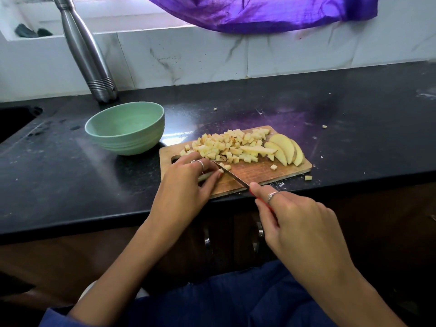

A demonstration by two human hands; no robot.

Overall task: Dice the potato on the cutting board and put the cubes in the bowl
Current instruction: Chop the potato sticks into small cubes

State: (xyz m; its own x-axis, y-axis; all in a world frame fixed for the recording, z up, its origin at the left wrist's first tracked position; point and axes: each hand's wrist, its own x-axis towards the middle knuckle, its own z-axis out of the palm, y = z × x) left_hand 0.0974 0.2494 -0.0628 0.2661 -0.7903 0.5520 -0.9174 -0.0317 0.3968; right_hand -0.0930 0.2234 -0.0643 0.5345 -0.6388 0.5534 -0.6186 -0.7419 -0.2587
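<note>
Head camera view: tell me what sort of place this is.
Most likely a home kitchen: a black counter against a tiled wall, a cutting board of diced potato, and a green bowl beside it.

Home kitchen, black countertop (pixel 306 109), marble-tiled backsplash (pixel 212 55), sink corner (pixel 14 119)

Kitchen corner in daylight
A black stone table (pixel 354 119) met a white marbled tile wall (pixel 188 57); purple cloth (pixel 271 13) hung far right, brown cabinets (pixel 118 251) stood below.
</note>
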